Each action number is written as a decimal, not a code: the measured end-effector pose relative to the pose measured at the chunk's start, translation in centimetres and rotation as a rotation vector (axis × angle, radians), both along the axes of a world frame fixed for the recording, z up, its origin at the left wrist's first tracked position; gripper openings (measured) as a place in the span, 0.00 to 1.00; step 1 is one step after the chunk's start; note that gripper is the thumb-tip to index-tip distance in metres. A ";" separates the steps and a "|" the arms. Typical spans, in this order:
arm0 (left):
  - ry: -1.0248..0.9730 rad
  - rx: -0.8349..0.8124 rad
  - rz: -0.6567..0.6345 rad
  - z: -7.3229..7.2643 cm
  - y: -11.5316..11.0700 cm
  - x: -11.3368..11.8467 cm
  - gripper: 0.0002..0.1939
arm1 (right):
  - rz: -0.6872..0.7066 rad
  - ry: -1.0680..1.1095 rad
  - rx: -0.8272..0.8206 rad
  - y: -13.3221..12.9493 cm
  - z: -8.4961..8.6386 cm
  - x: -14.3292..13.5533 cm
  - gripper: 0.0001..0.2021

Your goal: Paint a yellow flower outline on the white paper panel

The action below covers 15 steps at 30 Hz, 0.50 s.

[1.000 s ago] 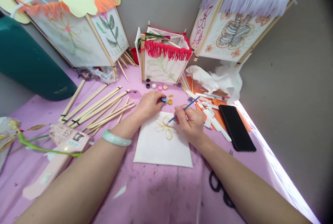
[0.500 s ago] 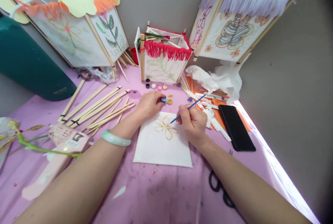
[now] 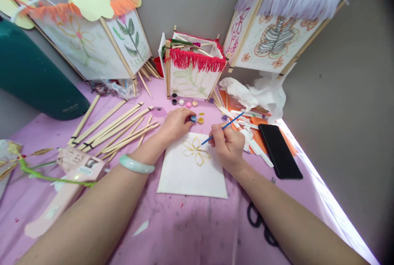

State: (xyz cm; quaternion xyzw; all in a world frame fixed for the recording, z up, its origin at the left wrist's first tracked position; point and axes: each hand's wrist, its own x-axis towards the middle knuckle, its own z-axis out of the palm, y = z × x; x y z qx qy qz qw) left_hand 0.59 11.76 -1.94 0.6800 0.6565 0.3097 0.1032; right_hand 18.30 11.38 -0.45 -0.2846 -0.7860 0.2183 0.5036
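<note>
A white square sheet [image 3: 192,181] lies before me, bearing a yellow flower outline [image 3: 197,151]. My right hand [image 3: 229,144] grips a thin blue paintbrush [image 3: 227,124], its lower end over the flower's upper right petals; whether the tip touches the sheet I cannot tell. Beyond the sheet's upper left edge, my left hand [image 3: 177,123] is closed with its fingertips on a small blue paint pot [image 3: 193,119]. Just right of that pot sits an open yellow paint pot [image 3: 200,121], with a yellow-stained lid [image 3: 201,113] behind it.
Wooden sticks [image 3: 113,125] lie to the left near a pink glue gun [image 3: 61,191]. Fringed paper lanterns [image 3: 195,80] stand at the back. On the right are a phone [image 3: 280,150], paper strips [image 3: 255,146] and black scissors [image 3: 261,224]. A green bottle [image 3: 37,72] stands far left.
Almost nothing differs. Both hands, the brush and the blue pot keep their places; the whole view has shifted very slightly.
</note>
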 end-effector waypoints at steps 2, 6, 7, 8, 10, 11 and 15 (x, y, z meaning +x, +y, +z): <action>0.000 0.001 0.002 0.0 0.0 0.0 0.11 | 0.010 0.004 0.004 0.0 0.0 0.0 0.18; 0.000 -0.002 0.002 0.0 0.0 0.0 0.11 | 0.003 -0.056 0.025 0.1 0.0 0.1 0.17; 0.000 -0.002 0.002 0.0 0.1 0.0 0.11 | 0.002 -0.075 0.030 0.1 0.0 0.1 0.16; 0.001 -0.001 0.001 0.0 0.1 0.0 0.11 | 0.001 -0.081 0.033 0.1 0.0 0.1 0.17; 0.002 0.001 0.001 -0.1 0.1 0.0 0.11 | 0.000 -0.054 0.026 0.0 0.1 0.1 0.17; 0.002 0.002 0.000 -0.1 0.1 0.0 0.11 | -0.002 -0.026 0.015 -0.1 0.1 0.1 0.17; -0.007 0.009 -0.004 -0.1 0.1 0.0 0.11 | -0.031 0.075 -0.069 0.0 -0.2 0.1 0.14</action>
